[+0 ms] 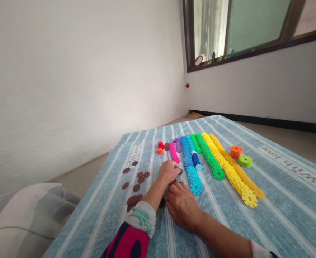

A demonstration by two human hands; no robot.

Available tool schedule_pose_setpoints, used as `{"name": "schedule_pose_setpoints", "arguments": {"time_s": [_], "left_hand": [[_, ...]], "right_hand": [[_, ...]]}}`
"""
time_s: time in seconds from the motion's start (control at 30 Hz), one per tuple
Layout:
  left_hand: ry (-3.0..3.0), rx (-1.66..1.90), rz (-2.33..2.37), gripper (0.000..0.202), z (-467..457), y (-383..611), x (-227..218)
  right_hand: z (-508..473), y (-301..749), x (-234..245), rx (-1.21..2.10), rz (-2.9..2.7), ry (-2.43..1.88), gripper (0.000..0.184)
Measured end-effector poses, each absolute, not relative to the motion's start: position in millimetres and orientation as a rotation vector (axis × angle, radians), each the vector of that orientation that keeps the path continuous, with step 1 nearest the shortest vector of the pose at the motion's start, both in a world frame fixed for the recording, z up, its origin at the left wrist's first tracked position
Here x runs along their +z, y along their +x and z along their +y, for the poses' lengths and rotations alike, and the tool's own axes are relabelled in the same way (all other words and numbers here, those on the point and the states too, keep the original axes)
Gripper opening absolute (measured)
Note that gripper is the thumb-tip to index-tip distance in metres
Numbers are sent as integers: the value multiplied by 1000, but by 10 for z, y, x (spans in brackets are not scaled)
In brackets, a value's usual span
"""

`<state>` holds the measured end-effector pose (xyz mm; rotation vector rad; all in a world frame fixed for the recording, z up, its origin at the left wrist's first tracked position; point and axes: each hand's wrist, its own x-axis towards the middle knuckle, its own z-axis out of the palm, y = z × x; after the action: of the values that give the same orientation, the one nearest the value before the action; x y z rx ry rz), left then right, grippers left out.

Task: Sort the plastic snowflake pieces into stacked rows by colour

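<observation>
My left hand (pixel 168 172) is curled, fingers closed on dark discs near the end of the pink row (pixel 174 153). Just below it, my right hand (pixel 182 206) rests on the bed with its fingers bent over dark brown discs beside the left hand. Loose brown discs (pixel 136 186) lie scattered to the left of both hands. Rows of linked plastic discs stretch away from the hands: blue (pixel 190 165), green (pixel 210 157), yellow (pixel 230 170) and orange-yellow (pixel 241 168).
A blue striped bedsheet (pixel 254 215) covers the bed. Small stacks of orange (pixel 236 152) and lime (pixel 245 161) discs stand at the right; red and orange stacks (pixel 160 147) and purple discs (pixel 178 143) lie farther back. A grey pillow (pixel 20 218) is at the left. White walls and a window (pixel 254 28) stand behind.
</observation>
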<state>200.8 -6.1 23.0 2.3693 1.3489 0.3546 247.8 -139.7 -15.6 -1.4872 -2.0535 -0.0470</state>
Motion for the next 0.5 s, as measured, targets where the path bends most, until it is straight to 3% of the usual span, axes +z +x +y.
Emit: {"name": "schedule_pose_setpoints", "arguments": {"time_s": [0.5], "left_hand": [[2551,129,1371,18,-208,2082,331]], "right_hand": [[-1394,2470,-159,24,-2037,-1508,16]]}}
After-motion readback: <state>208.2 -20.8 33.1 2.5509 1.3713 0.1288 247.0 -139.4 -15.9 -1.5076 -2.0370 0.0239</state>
